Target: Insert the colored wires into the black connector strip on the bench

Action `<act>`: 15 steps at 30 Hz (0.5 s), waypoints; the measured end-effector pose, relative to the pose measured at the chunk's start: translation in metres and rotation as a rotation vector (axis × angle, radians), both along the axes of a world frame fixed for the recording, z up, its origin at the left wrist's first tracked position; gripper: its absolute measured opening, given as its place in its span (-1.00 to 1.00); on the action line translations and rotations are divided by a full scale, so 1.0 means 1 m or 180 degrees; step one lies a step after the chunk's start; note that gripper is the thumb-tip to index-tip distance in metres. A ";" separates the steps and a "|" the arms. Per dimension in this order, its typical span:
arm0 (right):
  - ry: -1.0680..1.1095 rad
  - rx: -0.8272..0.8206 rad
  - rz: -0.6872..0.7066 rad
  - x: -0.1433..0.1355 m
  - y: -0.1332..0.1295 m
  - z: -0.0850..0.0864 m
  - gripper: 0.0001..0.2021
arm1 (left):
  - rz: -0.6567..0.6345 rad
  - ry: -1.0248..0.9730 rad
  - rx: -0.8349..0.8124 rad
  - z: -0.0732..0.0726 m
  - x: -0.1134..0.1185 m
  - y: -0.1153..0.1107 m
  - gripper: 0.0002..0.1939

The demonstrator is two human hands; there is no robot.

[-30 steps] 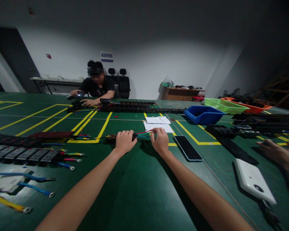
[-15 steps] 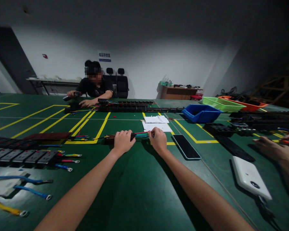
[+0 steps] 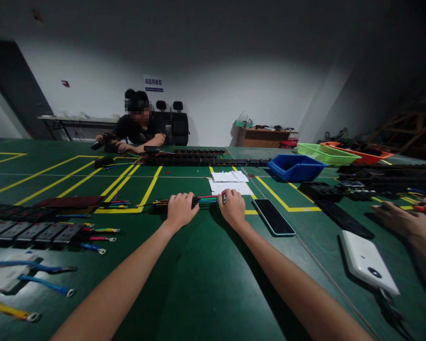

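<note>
A sign [image 3: 154, 84] hangs on the pale wall [image 3: 213, 109] of a dimly lit room, above black seats [image 3: 180, 128]. A grey door [image 3: 24, 85] stands far left near a narrow table [image 3: 81, 121]; a wooden desk [image 3: 257, 137] stands against the wall, right of the seats.

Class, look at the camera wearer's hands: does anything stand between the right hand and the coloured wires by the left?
Nothing visible does: the right hand's fingertips meet the coloured wires extending from the left hand. The phone lies off to the right.
</note>
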State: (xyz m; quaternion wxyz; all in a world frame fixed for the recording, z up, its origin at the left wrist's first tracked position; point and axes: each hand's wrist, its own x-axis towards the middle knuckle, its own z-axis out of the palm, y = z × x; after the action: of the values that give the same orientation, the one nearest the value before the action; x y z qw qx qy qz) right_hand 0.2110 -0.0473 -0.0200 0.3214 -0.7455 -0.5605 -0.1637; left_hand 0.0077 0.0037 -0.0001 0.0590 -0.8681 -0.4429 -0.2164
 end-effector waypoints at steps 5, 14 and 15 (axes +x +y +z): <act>-0.0076 -0.0420 0.0029 -0.001 0.000 0.003 -0.64 | 0.0025 0.0019 0.0060 0.000 0.001 -0.001 -0.67; 0.0192 -0.0295 0.0280 -0.001 0.000 0.006 -0.71 | 0.0036 0.0033 0.0033 0.003 0.001 -0.002 -0.68; 0.0173 -0.0242 0.0208 -0.001 -0.001 0.006 -0.71 | 0.0051 0.0052 0.0065 0.003 0.001 -0.003 -0.68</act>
State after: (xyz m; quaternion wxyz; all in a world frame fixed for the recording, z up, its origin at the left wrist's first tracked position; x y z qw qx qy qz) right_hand 0.2098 -0.0481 -0.0138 0.3131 -0.7426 -0.5815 -0.1115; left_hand 0.0088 0.0012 0.0028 0.0732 -0.8656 -0.4471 -0.2133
